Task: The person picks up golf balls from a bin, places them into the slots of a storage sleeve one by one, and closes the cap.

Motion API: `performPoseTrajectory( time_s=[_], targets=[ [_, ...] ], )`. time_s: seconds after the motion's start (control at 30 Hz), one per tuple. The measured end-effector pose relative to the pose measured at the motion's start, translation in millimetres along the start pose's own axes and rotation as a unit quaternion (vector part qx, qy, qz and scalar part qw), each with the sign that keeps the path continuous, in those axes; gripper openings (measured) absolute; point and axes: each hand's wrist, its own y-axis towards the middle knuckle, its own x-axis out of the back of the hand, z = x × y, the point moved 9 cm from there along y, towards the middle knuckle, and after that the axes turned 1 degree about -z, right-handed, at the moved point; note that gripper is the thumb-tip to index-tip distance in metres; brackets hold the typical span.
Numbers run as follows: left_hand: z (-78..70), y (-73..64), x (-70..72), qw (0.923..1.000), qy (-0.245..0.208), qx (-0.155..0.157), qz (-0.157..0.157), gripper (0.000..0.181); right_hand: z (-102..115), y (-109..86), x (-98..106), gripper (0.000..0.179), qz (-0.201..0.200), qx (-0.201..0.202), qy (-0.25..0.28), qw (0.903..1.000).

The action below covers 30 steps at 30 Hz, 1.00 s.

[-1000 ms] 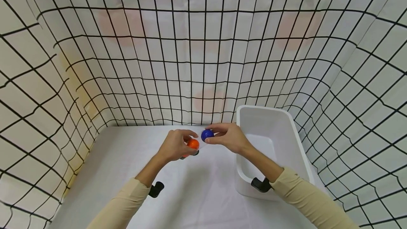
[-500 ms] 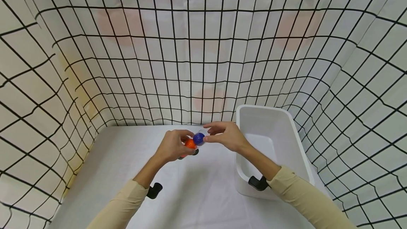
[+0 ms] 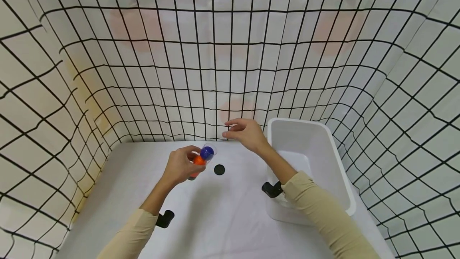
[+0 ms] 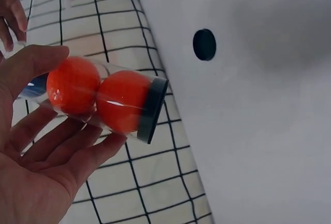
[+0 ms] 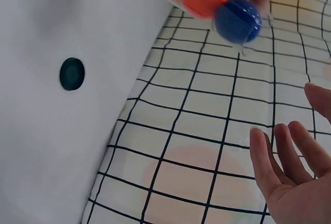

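Note:
My left hand (image 3: 181,165) grips a clear plastic tube (image 4: 98,92) tilted over the table. Two orange balls (image 4: 74,85) sit inside it, and a black cap (image 4: 152,111) closes its lower end. A blue ball (image 3: 207,153) lies at the tube's upper end, within the clear wall. On the table to the right of the tube lies a loose black cap (image 3: 219,170). My right hand (image 3: 248,134) hovers beyond that cap, near the back net, fingers extended and holding nothing, as the right wrist view (image 5: 295,167) also shows.
A deep white plastic bin (image 3: 299,122) stands on the right side of the table, under my right forearm. Black netting (image 3: 231,71) over pale sheets encloses the back and both sides. White cloth (image 3: 230,219) covers the table.
The blue ball has gone from my right fingers into the tube's upper end. My left hand has moved left with the tube, uncovering the loose cap. My right hand has drawn away toward the back.

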Motion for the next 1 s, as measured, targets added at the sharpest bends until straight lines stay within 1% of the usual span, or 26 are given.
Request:
performPoseTrajectory(
  time_s=[0.1,0.2,0.3,0.43,0.57,0.73,0.87,1.0],
  targets=[
    [14.3,-2.4,8.1,0.9997,-0.004,0.019,-0.015,0.042,2.8,9.6,-6.5,0.041,-0.020,-0.005,0.004,0.9998],
    [27.5,-4.8,13.6,0.9991,-0.009,0.034,-0.021,0.043,-0.1,17.8,-16.5,0.040,-0.033,-0.014,0.013,0.9993],
    [39.4,-7.7,18.2,0.9984,-0.007,0.049,-0.027,0.044,-10.3,25.2,-30.3,0.040,-0.039,-0.025,0.015,0.9988],
    [53.5,-12.3,23.0,0.9974,-0.004,0.065,-0.032,0.046,-33.9,30.4,-51.5,0.042,-0.057,-0.053,0.005,0.9970],
    [65.4,-17.7,25.0,0.9961,-0.007,0.079,-0.039,0.046,-59.3,28.2,-73.2,0.044,-0.081,-0.075,0.008,0.9938],
    [77.2,-24.1,22.8,0.9950,-0.010,0.091,-0.042,0.046,-93.6,17.6,-97.5,0.045,-0.096,-0.111,0.023,0.9889],
    [83.0,-25.6,21.7,0.9944,-0.016,0.094,-0.046,0.046,-117.9,6.8,-111.8,0.048,-0.102,-0.145,0.019,0.9839],
    [88.3,-26.2,20.8,0.9930,-0.024,0.105,-0.049,0.049,-134.6,-1.2,-123.9,0.051,-0.100,-0.169,0.001,0.9805]
  ],
)
